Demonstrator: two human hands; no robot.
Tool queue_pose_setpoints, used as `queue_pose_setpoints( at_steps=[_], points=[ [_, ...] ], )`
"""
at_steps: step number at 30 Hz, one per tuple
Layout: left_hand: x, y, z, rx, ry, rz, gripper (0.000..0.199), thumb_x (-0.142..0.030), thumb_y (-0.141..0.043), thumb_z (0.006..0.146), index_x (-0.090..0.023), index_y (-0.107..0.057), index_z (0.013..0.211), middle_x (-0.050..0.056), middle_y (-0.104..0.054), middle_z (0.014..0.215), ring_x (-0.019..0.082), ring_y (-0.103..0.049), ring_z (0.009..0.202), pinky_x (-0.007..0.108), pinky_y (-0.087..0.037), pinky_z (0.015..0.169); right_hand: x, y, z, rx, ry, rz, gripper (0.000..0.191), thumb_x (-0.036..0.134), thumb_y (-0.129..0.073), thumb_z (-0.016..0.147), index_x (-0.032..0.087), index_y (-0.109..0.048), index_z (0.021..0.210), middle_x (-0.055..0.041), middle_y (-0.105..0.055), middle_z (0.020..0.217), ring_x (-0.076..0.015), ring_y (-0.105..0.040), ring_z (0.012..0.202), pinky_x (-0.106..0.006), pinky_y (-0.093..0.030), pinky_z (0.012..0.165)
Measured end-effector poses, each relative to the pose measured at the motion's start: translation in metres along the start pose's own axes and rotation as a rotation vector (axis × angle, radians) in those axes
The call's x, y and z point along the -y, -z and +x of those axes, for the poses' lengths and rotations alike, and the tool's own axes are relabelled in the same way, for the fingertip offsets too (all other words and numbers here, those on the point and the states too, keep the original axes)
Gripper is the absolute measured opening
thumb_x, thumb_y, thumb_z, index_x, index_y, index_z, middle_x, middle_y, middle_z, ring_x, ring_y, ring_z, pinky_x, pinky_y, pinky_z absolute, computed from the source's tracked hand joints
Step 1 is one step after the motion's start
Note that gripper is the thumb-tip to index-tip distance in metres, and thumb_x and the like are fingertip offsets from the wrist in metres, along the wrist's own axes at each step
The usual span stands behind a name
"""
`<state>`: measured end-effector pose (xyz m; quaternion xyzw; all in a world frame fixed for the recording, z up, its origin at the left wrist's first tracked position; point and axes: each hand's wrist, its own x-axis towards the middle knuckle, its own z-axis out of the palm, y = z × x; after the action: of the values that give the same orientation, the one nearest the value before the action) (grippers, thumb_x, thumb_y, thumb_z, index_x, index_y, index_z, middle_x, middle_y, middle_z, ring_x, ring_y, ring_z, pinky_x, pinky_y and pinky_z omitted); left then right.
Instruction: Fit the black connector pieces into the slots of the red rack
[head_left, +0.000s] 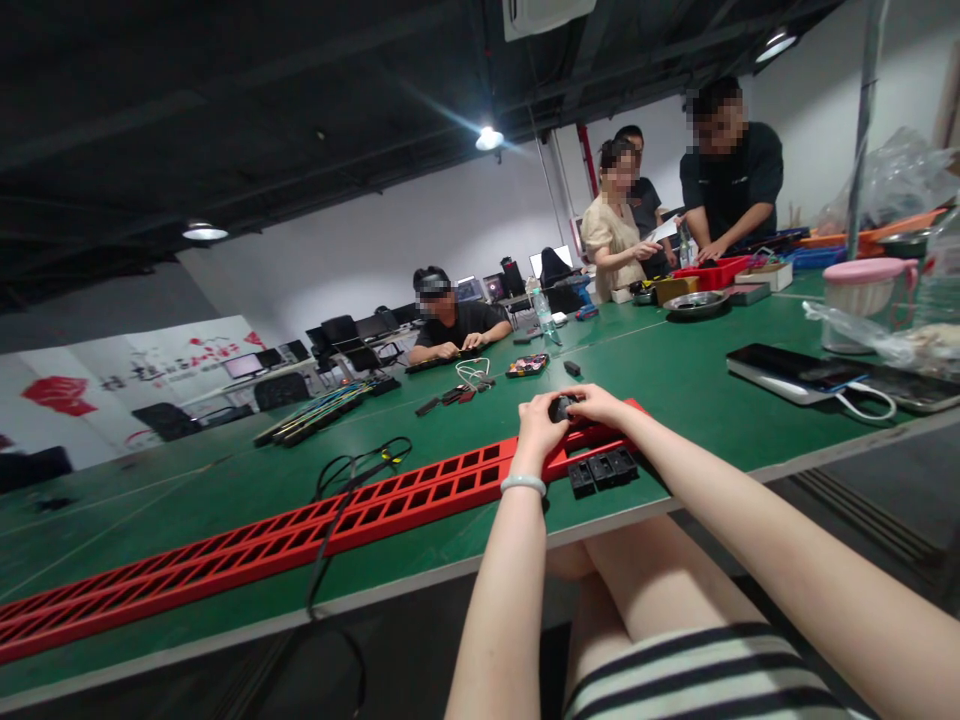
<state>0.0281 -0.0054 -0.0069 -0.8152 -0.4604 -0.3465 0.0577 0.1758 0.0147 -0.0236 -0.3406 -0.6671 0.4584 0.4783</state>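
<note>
Both hands meet over the right end of a long red slotted frame [420, 487] on the green table. Between the fingers of my left hand [538, 425] and my right hand [594, 402] is a small black part [561, 406], gripped from both sides; its exact kind is partly hidden by the fingers. Several black square modules [602, 470] sit in a row beside the frame, just below my right hand. A black cable [330, 530] crosses the frame further left and hangs over the table edge.
A bundle of cables [319, 412] lies far left. Mid-table are a white cord [472, 373], a small tray of parts [528, 365] and a bottle [541, 312]. Phones [799, 370], a pink-lidded jug [862, 290] and a metal plate [696, 304] stand right. Several people work across the table.
</note>
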Motion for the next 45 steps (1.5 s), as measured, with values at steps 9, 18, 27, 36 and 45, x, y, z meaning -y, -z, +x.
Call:
queue_pose_setpoints(
  at_steps=[9,18,27,36,45],
  points=[
    [-0.002,0.004,0.001,0.03,0.006,-0.017,0.041,-0.024,-0.057,0.067,-0.022,-0.054,0.107,0.005,-0.056,0.102,0.022,-0.047,0.095,0.035,-0.033,0.084,0.005,0.002,-0.003,0.029,0.021,0.031,0.046,0.004,-0.052,0.062,0.016,-0.055,0.107,-0.0045,-0.063,0.094,-0.0137,-0.057,0.075,-0.027,-0.048,0.068],
    [-0.004,0.004,0.0,0.01,0.05,0.014,0.036,-0.028,-0.057,0.066,-0.022,-0.056,0.102,0.004,-0.058,0.097,0.021,-0.048,0.09,0.034,-0.035,0.081,-0.002,0.003,-0.003,0.015,-0.003,0.123,0.059,0.009,-0.059,0.061,0.016,-0.046,0.118,-0.0078,-0.056,0.109,-0.0154,-0.058,0.079,-0.031,-0.049,0.072],
    [-0.004,0.007,0.0,-0.035,0.096,-0.011,0.037,-0.03,-0.061,0.063,-0.021,-0.057,0.098,0.005,-0.058,0.094,0.021,-0.049,0.089,0.034,-0.037,0.082,-0.001,0.004,-0.004,-0.007,-0.018,0.15,0.06,0.016,-0.063,0.065,0.014,-0.042,0.121,-0.0119,-0.053,0.113,-0.0147,-0.059,0.075,-0.032,-0.049,0.071],
    [-0.005,0.003,0.007,-0.131,0.399,-0.733,0.037,-0.024,-0.062,0.059,-0.019,-0.056,0.095,0.005,-0.059,0.09,0.015,-0.054,0.074,0.027,-0.043,0.067,0.003,0.001,-0.002,-0.093,0.01,0.258,0.055,0.022,-0.062,0.069,0.016,-0.041,0.119,-0.0095,-0.058,0.104,-0.0129,-0.061,0.072,-0.031,-0.05,0.073],
    [0.002,0.024,0.009,-0.136,0.831,-1.741,0.03,-0.028,-0.039,0.065,-0.014,-0.057,0.085,0.009,-0.061,0.083,0.015,-0.054,0.062,0.029,-0.045,0.052,-0.004,0.003,0.004,-0.258,0.041,0.006,0.042,0.035,-0.062,0.067,0.017,-0.044,0.101,-0.0003,-0.057,0.074,-0.0117,-0.059,0.062,-0.027,-0.05,0.061]
  ],
)
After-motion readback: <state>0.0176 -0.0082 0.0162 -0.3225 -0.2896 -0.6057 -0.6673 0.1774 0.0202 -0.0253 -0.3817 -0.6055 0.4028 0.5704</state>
